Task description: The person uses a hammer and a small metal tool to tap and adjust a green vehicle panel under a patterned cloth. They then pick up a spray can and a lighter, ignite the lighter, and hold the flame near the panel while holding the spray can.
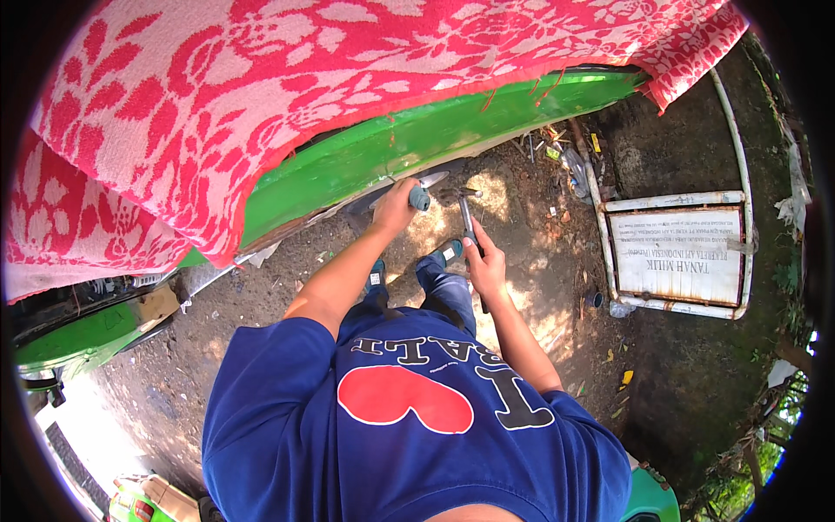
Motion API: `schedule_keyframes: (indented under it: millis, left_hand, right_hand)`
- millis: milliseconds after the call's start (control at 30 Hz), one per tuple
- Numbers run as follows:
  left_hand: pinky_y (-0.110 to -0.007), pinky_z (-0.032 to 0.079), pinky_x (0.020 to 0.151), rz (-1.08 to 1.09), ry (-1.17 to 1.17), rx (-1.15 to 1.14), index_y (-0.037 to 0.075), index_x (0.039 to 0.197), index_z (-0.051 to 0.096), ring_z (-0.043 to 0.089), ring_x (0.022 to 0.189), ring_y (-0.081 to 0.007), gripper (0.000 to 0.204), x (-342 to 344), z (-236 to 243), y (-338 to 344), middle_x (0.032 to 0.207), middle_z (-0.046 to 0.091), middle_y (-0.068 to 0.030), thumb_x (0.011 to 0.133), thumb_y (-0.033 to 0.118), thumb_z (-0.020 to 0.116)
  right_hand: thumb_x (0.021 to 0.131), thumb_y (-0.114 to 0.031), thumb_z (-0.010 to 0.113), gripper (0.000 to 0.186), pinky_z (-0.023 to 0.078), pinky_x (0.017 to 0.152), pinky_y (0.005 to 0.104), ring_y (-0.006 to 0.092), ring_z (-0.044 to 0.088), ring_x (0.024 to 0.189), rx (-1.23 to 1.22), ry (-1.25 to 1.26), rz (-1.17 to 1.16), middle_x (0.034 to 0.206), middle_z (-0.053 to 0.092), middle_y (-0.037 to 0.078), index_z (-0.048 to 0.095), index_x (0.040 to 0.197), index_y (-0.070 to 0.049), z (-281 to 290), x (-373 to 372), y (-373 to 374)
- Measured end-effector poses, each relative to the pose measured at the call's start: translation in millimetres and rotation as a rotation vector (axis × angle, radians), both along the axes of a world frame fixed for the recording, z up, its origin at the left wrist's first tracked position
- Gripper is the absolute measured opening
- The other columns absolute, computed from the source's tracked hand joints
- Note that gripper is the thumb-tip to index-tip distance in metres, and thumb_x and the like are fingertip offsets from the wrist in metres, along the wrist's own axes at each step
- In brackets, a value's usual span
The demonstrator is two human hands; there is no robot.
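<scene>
Hammer [467, 217], grey metal and slim-shafted, likely stiff and head-heavy, sits above brown dirt ground [531, 300], our right hand [487, 268] wrapping its handle, the best hold, our left hand [396, 209] clasping a teal-ended tool [419, 199].

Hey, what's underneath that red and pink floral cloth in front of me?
A curved green panel shows along the lower edge of the floral cloth. Whatever lies beneath the rest is covered, so I can't tell.

The left forearm [344, 268] slants forward and inward, the left hand [397, 209] curled in a grip — the right forearm [524, 341] angles in too, the right hand [487, 264] also clenched, slightly farther back.
</scene>
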State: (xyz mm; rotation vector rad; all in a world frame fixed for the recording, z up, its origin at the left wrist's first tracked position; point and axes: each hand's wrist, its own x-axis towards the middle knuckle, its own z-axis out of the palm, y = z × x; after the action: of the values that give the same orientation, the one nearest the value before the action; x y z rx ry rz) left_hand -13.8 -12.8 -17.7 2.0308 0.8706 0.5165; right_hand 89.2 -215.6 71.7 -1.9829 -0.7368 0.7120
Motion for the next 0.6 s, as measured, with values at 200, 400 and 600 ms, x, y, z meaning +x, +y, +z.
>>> schedule_keyframes:
  millis: [200,400,600]
  left_hand:
    - [-0.047,0.050,0.081,0.005,-0.003,-0.010,0.012,0.109,0.055,0.060,0.104,-0.0406,0.031,2,3,1,0.111,0.064,-0.0151,0.080,0.004,0.065]
    - [-0.047,0.050,0.081,0.008,-0.024,-0.020,0.012,0.109,0.054,0.060,0.103,-0.0407,0.030,6,3,6,0.111,0.064,-0.0152,0.082,0.006,0.065]
    - [-0.047,0.050,0.081,0.013,0.036,-0.044,0.011,0.108,0.055,0.061,0.103,-0.0403,0.030,14,2,6,0.109,0.065,-0.0157,0.081,0.007,0.066]
  right_hand:
    - [0.097,-0.019,0.059,0.047,0.042,0.049,0.0234,0.0040,0.047,0.056,0.011,-0.012,0.003,0.070,0.055,-0.003,0.052,0.144,-0.015,1,0,1]
    - [0.097,-0.014,0.058,0.049,0.046,0.057,0.0245,0.0062,0.051,0.062,0.133,0.005,-0.029,0.077,0.060,0.000,0.050,0.145,-0.014,20,-6,12]
    - [0.095,-0.011,0.059,0.050,0.050,0.070,0.0293,0.0140,0.056,0.068,0.007,-0.209,0.107,0.084,0.066,0.013,0.049,0.144,-0.012,16,-2,40]
